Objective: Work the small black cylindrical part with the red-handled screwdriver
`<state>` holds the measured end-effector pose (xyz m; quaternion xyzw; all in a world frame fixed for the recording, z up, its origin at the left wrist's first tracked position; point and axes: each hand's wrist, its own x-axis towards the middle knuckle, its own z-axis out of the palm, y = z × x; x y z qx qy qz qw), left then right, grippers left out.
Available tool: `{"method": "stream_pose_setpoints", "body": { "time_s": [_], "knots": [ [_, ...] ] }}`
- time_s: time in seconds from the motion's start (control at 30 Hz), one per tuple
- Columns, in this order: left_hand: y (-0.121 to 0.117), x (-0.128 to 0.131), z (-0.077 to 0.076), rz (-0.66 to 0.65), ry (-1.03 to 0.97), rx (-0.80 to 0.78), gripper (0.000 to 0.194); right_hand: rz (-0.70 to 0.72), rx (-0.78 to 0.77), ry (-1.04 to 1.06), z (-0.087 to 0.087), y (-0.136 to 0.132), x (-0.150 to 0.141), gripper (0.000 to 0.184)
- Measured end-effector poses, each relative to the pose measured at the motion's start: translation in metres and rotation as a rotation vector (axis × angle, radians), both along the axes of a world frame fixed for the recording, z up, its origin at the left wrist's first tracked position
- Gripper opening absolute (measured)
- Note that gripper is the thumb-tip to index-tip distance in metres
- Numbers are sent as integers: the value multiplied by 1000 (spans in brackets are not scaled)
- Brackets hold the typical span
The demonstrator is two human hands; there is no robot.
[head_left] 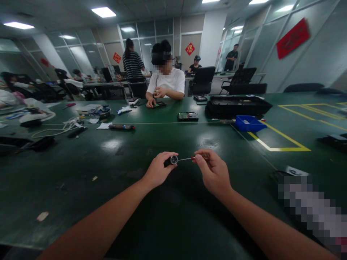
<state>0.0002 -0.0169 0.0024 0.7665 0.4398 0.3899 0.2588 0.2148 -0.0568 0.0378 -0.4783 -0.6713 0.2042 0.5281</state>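
Two bare hands, left fingers (166, 156) pinching a black cylinder (170, 160), right fingers (202, 157) gripping a slim metal-shafted screwdriver (200, 157).

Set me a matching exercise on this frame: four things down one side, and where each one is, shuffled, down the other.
Things
1. Screwdriver
2. Black cylinder
3. Blue bin
4. Green circuit board

Places
A. In front of the long black tray
B. In the person's left hand
C. On the table, left of that tray
D. In the person's right hand

Right pairs: 1-D, 2-B, 3-A, 4-C
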Motion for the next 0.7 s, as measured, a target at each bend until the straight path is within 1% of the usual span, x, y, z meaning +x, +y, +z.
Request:
{"method": "stream_pose_setpoints", "body": {
  "time_s": [0.17, 0.3, 0.4, 0.53, 0.6, 0.7],
  "knots": [
    [0, 1, 0, -22, 4, 3, 38, 10, -6, -26, -5, 2, -1, 19],
    [0, 1, 0, -41, 14, 13, 39, -23, 14, -101, -1, 0, -3, 20],
    [0, 0, 0, -18, 11, -7, 44, -71, 34, -181, 4, -2, -3, 22],
    [0, -1, 0, -18, 6, 2, 39, -131, 88, -269, 5, -4, -4, 32],
    [0, -2, 0, -32, 3, 15, 37, -137, 102, -279, 5, -4, -4, 35],
    [2, -3, -1, -36, -6, 25, 38, -118, 94, -292, 5, -5, -5, 33]
  ]
}}
